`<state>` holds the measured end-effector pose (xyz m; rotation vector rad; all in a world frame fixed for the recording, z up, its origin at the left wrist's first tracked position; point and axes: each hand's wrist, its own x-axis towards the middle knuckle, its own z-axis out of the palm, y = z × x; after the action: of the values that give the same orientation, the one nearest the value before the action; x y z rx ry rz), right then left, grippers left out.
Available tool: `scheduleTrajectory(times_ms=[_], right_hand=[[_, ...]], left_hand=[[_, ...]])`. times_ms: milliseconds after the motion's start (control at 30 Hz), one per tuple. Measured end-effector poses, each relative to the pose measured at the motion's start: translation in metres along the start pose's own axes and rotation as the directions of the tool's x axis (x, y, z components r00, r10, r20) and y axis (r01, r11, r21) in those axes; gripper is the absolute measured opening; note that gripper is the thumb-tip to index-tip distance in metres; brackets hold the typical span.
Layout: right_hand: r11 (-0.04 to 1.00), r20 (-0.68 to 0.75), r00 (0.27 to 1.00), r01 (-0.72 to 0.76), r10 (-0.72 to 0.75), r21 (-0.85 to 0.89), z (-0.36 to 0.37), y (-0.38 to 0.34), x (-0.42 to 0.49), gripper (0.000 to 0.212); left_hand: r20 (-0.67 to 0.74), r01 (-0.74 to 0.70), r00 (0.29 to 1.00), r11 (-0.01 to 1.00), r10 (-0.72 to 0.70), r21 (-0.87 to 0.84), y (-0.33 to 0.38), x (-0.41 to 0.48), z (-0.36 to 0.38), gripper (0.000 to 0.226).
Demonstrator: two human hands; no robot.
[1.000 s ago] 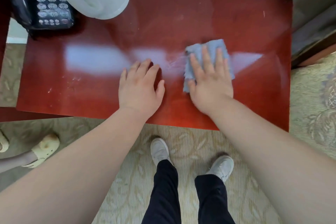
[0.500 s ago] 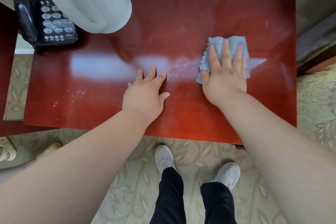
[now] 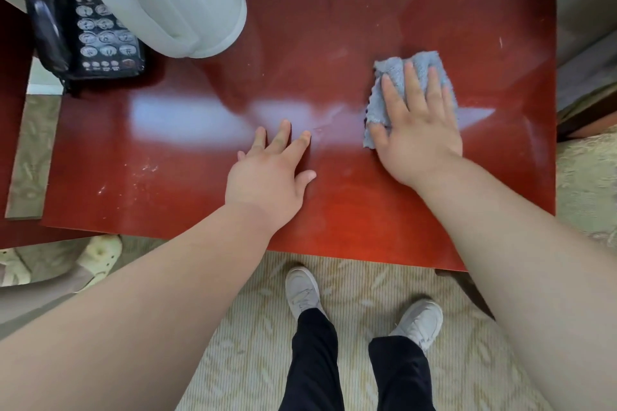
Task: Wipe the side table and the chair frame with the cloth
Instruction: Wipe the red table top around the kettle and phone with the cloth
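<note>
I see my right hand [image 3: 420, 140] flat on the blue cloth [image 3: 425, 62], fingers [image 3: 412, 87] straight and slightly spread, pressing it onto the red table [image 3: 334, 27] right of centre. My left hand [image 3: 268, 180] rests on the table beside it, fingers spread.

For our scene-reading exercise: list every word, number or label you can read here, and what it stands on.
None can be read.
Keys of the phone: marks too blurred to read.
Print under those keys: too small.
No text on the cloth or table.
</note>
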<state>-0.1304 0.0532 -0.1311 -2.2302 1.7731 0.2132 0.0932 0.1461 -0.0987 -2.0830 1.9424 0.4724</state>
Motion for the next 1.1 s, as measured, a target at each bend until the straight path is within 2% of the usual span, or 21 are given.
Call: scheduleTrajectory(times_ms=[33, 67, 133, 200, 333, 400, 467, 533, 633, 700, 767, 833, 900, 967, 1033, 1100], right_hand=[[1.000, -0.003, 1.000, -0.013, 0.013, 0.005, 0.000, -0.009, -0.003, 0.071], [0.999, -0.013, 0.999, 0.039, -0.039, 0.001, 0.004, -0.019, -0.012, 0.070], [0.964, -0.035, 0.964, 0.263, -0.264, -0.033, 0.016, -0.035, -0.048, 0.071], [0.911, -0.006, 0.911, 0.411, -0.412, -0.042, 0.028, -0.037, -0.088, 0.072], [0.873, 0.070, 0.873, 0.486, -0.482, -0.050, 0.033, -0.029, -0.104, 0.075], [0.888, 0.033, 0.889, 0.458, -0.457, -0.047, 0.030, -0.022, -0.087, 0.073], [0.931, -0.004, 0.932, 0.362, -0.362, -0.051, 0.023, -0.011, -0.058, 0.073], [0.975, -0.029, 0.976, 0.215, -0.217, -0.060, 0.011, -0.003, -0.025, 0.074], [1.000, -0.023, 1.000, 0.012, -0.013, -0.027, -0.005, -0.005, 0.026, 0.072], [0.998, -0.019, 0.998, -0.059, 0.059, -0.003, -0.011, -0.015, 0.047, 0.071], [1.000, -0.005, 1.000, -0.021, 0.021, 0.009, -0.010, -0.025, 0.046, 0.070], [0.987, -0.011, 0.987, 0.162, -0.162, -0.010, -0.005, -0.035, 0.018, 0.070], [0.938, -0.008, 0.938, 0.345, -0.346, -0.019, 0.006, -0.038, -0.020, 0.069], [0.895, 0.025, 0.895, 0.446, -0.445, -0.023, 0.012, -0.027, -0.033, 0.066], [0.906, 0.038, 0.908, 0.419, -0.418, -0.051, 0.006, -0.013, -0.012, 0.069], [0.960, 0.009, 0.962, 0.274, -0.274, -0.059, -0.005, -0.004, 0.022, 0.072]], left_hand=[[0.003, 0.001, 1.000, 1.000, -0.001, 0.001, 0.000, 0.000, 0.001, 0.062], [0.005, 0.002, 1.000, 1.000, -0.002, 0.000, 0.000, 0.000, 0.002, 0.062], [0.002, 0.002, 1.000, 1.000, -0.002, -0.017, 0.000, -0.001, 0.001, 0.063], [0.007, -0.003, 1.000, 0.999, 0.004, -0.038, 0.001, -0.002, -0.003, 0.064], [-0.025, -0.046, 0.999, 0.999, 0.046, 0.022, 0.001, 0.002, -0.019, 0.062], [-0.141, -0.091, 0.985, 0.995, 0.096, 0.039, 0.000, 0.015, -0.031, 0.062], [-0.178, -0.089, 0.979, 0.995, 0.094, 0.040, -0.005, 0.037, -0.043, 0.081], [-0.077, -0.056, 0.996, 0.998, 0.054, -0.027, -0.008, 0.061, -0.052, 0.099], [0.119, 0.008, 0.993, 0.991, 0.007, -0.132, -0.009, 0.086, -0.053, 0.104], [0.153, 0.024, 0.988, 0.993, -0.007, -0.113, -0.010, 0.091, -0.048, 0.105], [0.157, 0.033, 0.987, 0.993, -0.015, -0.114, -0.009, 0.091, -0.048, 0.105], [0.162, 0.038, 0.987, 0.991, -0.017, -0.127, -0.008, 0.091, -0.050, 0.105], [0.170, 0.042, 0.985, 0.991, -0.020, -0.127, -0.008, 0.091, -0.053, 0.104], [0.181, 0.046, 0.983, 0.992, -0.025, -0.117, -0.006, 0.090, -0.053, 0.103], [0.204, 0.061, 0.978, 0.991, -0.035, -0.119, -0.005, 0.091, -0.053, 0.103], [0.225, 0.071, 0.973, 0.991, -0.044, -0.116, -0.004, 0.093, -0.054, 0.103]])
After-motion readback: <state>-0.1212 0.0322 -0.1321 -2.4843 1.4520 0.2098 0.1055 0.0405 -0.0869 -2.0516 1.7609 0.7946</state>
